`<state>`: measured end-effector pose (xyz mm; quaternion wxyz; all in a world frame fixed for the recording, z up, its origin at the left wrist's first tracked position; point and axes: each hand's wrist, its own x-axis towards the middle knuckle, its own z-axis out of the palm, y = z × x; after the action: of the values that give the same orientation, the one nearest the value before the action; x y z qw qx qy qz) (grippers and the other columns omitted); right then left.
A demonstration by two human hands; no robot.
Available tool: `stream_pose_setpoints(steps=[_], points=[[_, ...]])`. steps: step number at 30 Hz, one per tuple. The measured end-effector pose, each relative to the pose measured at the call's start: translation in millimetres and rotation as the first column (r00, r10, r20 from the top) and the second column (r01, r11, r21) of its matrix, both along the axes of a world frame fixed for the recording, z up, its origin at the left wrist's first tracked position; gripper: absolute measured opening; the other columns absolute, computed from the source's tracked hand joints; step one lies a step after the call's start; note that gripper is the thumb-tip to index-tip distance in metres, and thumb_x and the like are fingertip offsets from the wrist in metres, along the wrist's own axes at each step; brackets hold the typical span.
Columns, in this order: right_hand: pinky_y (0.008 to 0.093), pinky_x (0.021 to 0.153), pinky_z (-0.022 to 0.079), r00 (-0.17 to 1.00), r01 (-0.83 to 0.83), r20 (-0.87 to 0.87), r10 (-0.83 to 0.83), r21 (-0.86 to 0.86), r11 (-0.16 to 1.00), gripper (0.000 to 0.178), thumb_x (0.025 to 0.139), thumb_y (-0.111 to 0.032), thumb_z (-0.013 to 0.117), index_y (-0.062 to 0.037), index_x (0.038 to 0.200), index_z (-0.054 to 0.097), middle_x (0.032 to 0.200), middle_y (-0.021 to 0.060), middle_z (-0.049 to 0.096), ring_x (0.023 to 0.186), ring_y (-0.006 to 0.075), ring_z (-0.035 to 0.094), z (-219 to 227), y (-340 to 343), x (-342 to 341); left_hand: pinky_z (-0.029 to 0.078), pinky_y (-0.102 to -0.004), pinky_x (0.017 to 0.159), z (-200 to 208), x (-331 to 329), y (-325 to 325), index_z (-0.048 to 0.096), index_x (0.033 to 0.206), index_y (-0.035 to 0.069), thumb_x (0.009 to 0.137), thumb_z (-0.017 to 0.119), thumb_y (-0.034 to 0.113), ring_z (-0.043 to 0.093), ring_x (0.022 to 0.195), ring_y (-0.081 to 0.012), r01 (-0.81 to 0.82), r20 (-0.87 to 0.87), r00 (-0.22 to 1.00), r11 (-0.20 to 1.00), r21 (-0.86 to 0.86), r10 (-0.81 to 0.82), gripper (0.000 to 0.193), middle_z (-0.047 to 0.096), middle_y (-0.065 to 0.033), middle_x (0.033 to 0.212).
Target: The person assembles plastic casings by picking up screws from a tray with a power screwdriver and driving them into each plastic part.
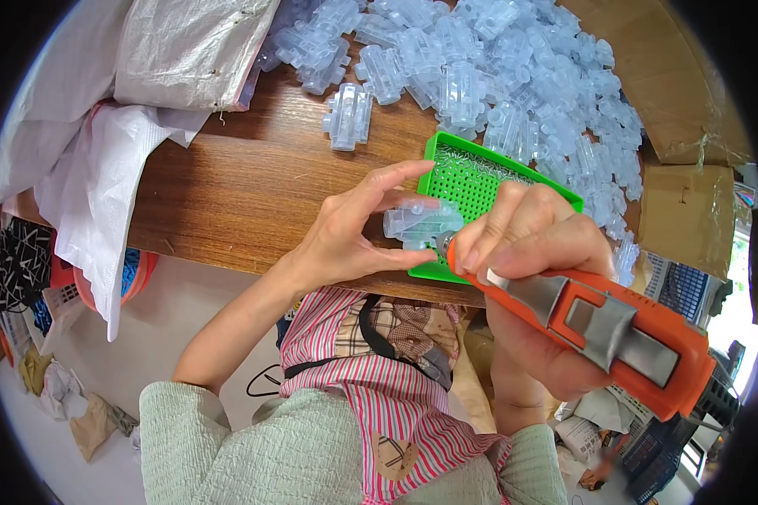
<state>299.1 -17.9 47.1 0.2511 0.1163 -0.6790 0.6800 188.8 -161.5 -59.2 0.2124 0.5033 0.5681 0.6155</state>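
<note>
A clear plastic part [419,224] is gripped between the thumb and fingers of my left hand [345,223], at the table's near edge. My right hand [543,252] is wrapped round an orange and grey power screwdriver [623,337]. The driver's metal tip is at the right end of the plastic part; whether a screw sits there is too small to tell. Just behind both hands lies a green perforated tray [463,192] with many small silvery screws [480,164] along its far side. One loose clear plastic part [348,116] rests on the wood beyond my left hand.
A large heap of clear plastic parts [472,59] covers the back and right of the brown wooden table [227,189]. White woven sacks [194,50] hang over its left side. Cardboard [682,202] stands at the right. Baskets and cloth scraps lie on the floor.
</note>
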Motion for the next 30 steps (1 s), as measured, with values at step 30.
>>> stream_pose_setpoints(steps=[30], points=[[0.033,0.054,0.049,0.996,0.085,0.055,-0.074,-0.245,0.966,0.08,0.077,-0.072,0.058,0.0044,0.1,0.057,0.081,0.0092,0.048,0.073,0.0187,0.049,3.2,-1.0,30.5,0.056,-0.0353,0.088,2.3,-1.7,4.0,0.039,0.133,0.004,0.068,0.084,0.011,0.065,0.107,-0.0253,-0.028,0.032,0.999,1.0,-0.009,0.028,0.079,0.05,-0.0108,0.133]])
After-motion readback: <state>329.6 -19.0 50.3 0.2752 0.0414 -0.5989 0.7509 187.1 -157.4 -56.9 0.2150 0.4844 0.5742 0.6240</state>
